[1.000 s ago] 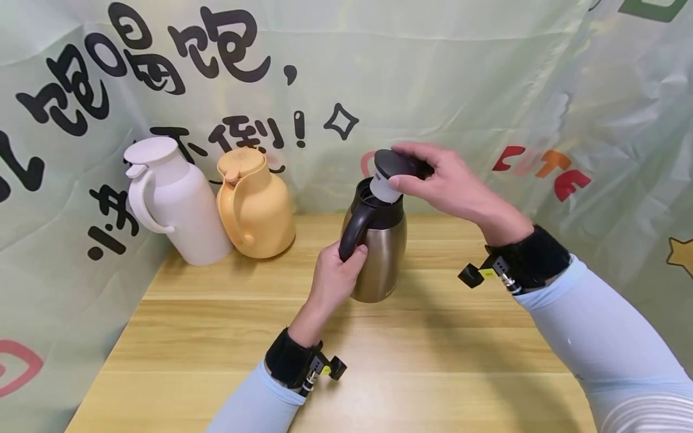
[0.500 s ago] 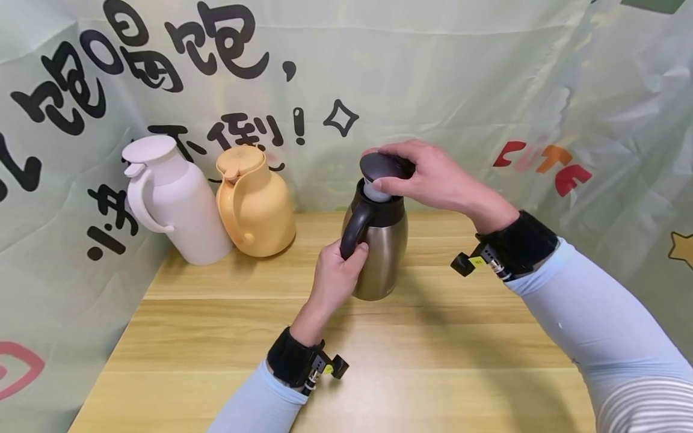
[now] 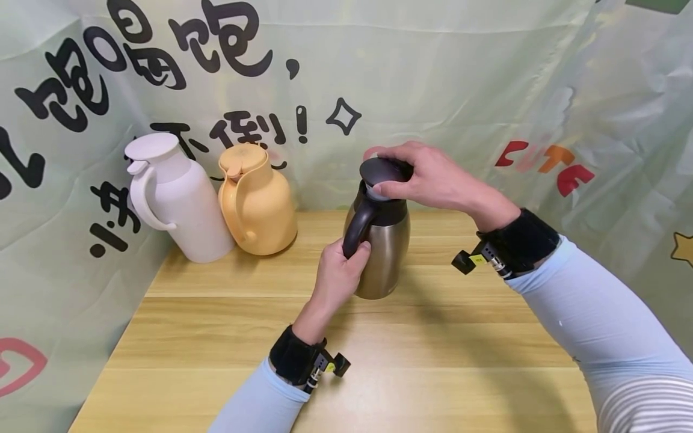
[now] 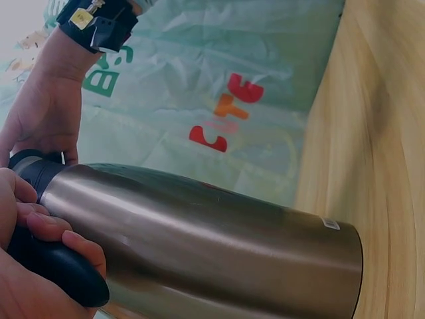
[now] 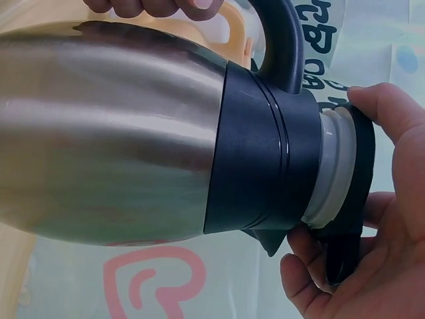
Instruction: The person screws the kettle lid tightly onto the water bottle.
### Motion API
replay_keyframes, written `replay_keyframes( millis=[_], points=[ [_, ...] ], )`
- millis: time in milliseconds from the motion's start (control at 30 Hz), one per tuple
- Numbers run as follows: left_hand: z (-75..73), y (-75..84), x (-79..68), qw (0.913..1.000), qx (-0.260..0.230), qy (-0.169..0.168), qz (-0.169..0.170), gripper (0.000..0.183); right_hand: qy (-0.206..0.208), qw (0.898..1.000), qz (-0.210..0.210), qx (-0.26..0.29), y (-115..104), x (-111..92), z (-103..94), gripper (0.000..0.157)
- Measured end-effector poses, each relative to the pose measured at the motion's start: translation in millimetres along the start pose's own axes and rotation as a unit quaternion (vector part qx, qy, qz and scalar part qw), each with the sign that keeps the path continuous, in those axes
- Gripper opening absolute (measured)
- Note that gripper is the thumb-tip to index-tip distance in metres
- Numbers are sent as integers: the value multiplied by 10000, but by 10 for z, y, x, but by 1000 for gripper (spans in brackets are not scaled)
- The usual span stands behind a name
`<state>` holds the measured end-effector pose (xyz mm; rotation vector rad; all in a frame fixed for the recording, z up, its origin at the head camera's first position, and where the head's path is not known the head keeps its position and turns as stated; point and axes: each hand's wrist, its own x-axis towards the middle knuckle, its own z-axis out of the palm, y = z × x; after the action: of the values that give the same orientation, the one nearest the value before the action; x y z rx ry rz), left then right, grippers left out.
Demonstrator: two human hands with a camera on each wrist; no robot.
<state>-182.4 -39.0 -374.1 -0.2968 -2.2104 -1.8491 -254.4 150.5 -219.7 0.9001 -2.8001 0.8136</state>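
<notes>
A steel thermos jug (image 3: 385, 255) with a black collar and handle stands upright on the wooden table. My left hand (image 3: 337, 273) grips its black handle (image 3: 357, 231); in the left wrist view the fingers curl round that handle (image 4: 60, 266). At the mouth, my right hand (image 3: 433, 180) holds the black lid (image 3: 383, 171) by its rim, thumb on the near side. The right wrist view shows the lid's pale threaded plug (image 5: 335, 166) partly inside the collar (image 5: 265, 153), with a band of it still exposed below the black top.
A white jug (image 3: 184, 204) and a yellow jug (image 3: 262, 207) stand side by side at the table's back left. A printed cloth backdrop (image 3: 444, 78) hangs behind the table (image 3: 227, 337) and along its sides.
My right hand has brought the lid left and down, from tilted above the mouth to seated lower in the collar. The left hand keeps its hold on the handle.
</notes>
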Motion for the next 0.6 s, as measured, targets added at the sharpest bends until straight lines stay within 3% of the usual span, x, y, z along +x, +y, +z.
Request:
replay_keyframes(
  millis=[267, 600],
  points=[
    [7, 12, 1, 10000, 47, -2, 77, 37, -201, 9990, 162, -367, -4, -3, 13, 71],
    [9, 22, -5, 9999, 1, 73, -101, 36, -273, 9985, 199, -427, -5, 18, 48, 68]
  ],
)
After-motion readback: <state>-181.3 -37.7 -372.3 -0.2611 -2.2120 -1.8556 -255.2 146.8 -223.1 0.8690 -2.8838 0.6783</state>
